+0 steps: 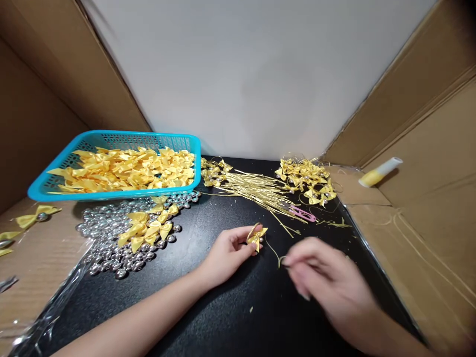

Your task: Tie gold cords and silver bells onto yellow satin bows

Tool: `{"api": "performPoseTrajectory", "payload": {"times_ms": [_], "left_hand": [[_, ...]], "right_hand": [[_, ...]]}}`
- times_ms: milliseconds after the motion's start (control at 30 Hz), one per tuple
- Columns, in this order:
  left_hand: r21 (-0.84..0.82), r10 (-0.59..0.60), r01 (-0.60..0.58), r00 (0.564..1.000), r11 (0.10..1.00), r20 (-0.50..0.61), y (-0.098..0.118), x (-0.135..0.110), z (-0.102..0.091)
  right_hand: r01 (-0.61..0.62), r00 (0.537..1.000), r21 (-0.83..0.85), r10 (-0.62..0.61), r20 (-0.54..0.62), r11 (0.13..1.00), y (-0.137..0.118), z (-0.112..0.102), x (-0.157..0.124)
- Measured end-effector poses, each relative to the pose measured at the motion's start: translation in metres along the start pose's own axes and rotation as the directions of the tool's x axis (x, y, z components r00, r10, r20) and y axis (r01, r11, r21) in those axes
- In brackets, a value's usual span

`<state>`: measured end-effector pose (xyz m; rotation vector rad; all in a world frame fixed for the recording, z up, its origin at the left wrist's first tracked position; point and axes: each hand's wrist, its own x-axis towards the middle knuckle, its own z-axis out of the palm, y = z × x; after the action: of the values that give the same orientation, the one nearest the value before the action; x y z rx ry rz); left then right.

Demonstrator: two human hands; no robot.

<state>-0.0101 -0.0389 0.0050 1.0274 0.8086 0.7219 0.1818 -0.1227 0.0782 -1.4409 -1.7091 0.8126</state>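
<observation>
Between the thumb and fingers of my left hand point(232, 253) is a small yellow ribbon bow point(256, 239), held just above the black table. A thin gold cord point(274, 252) runs from the bow across to my right hand point(327, 277). That hand is blurred by motion, its thumb and fingertips pinched on the cord's end. Beyond both hands lies a loose bundle of cut gold cords point(256, 191), with pink-handled scissors point(303, 214) at its right end.
A blue basket point(115, 195) full of yellow bows stands at the back left. Silver beads point(111, 238) spread before it, with several bows point(148, 225) on top. Corded bows point(305, 176) are heaped at the back right. A white and yellow tube point(381, 172) rests by the cardboard wall.
</observation>
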Motion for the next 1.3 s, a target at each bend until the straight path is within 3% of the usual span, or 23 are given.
{"api": "performPoseTrajectory", "payload": {"times_ms": [67, 233, 567, 833, 1300], "left_hand": [[-0.026, -0.008, 0.008, 1.000, 1.000, -0.001, -0.001, 0.000, 0.000], [-0.031, -0.040, 0.040, 0.999, 0.999, -0.003, 0.001, -0.002, 0.000], [-0.044, -0.056, 0.055, 0.998, 0.998, -0.026, 0.007, 0.000, 0.001], [-0.050, -0.113, 0.115, 0.993, 0.992, 0.034, 0.011, -0.001, -0.002], [-0.067, -0.071, 0.075, 0.996, 0.995, 0.061, 0.011, 0.000, -0.002]], "right_hand": [[0.056, 0.996, 0.004, -0.056, 0.071, 0.998, 0.010, 0.023, 0.013], [0.015, 1.000, -0.056, -0.015, -0.012, 0.998, 0.038, 0.052, 0.021], [0.049, 0.995, -0.094, -0.057, -0.078, 0.994, 0.041, 0.056, 0.021], [0.063, 0.988, -0.090, -0.074, -0.135, 0.994, 0.044, 0.057, 0.021], [0.042, 0.991, -0.052, -0.048, -0.127, 0.998, 0.045, 0.057, 0.020]]}}
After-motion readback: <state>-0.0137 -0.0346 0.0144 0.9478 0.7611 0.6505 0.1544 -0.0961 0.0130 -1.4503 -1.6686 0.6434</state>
